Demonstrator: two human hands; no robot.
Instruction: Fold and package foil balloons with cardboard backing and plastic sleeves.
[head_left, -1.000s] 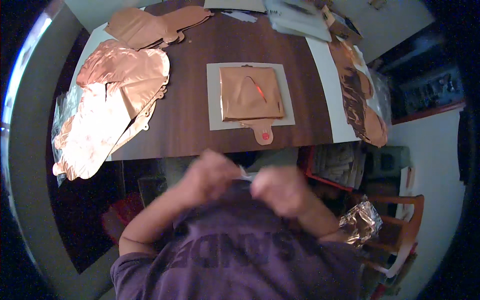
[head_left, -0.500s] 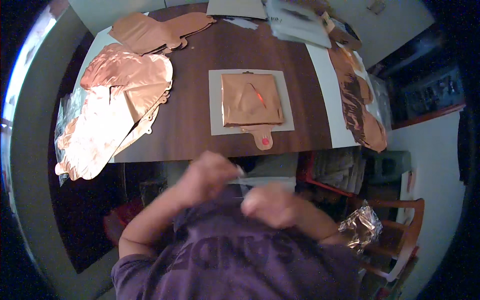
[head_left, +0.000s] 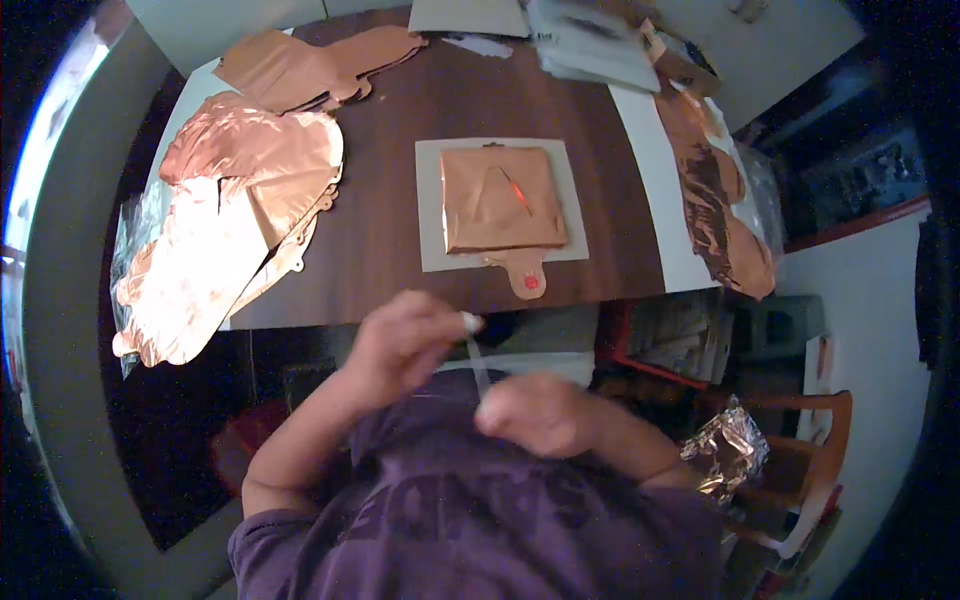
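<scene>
In front of my chest, close to the table's front edge, both hands are closed on a thin, whitish, see-through strip (head_left: 478, 362), perhaps a straw. My left hand (head_left: 402, 345) pinches its upper end, where a small white tip shows at the fingers. Lower down and to the right, my right hand (head_left: 540, 412), somewhat blurred, grips the other end. Beyond them on the table lies a folded copper-coloured foil balloon (head_left: 503, 200) on a white card (head_left: 430, 235). Its tab, bearing a red mark, hangs past the card toward me.
Flat copper foil balloons (head_left: 255, 200) pile up at the left, with more (head_left: 285, 70) behind them. Others (head_left: 710, 200) line the table's right edge. Clear plastic packs (head_left: 590, 45) and a small box (head_left: 680, 58) stand at the back right. A wooden chair (head_left: 825, 440) holds crumpled foil (head_left: 728, 450).
My left hand has risen slightly and the hands are a little further apart. The strip now shows stretched between them. The foil balloons on the table stay put.
</scene>
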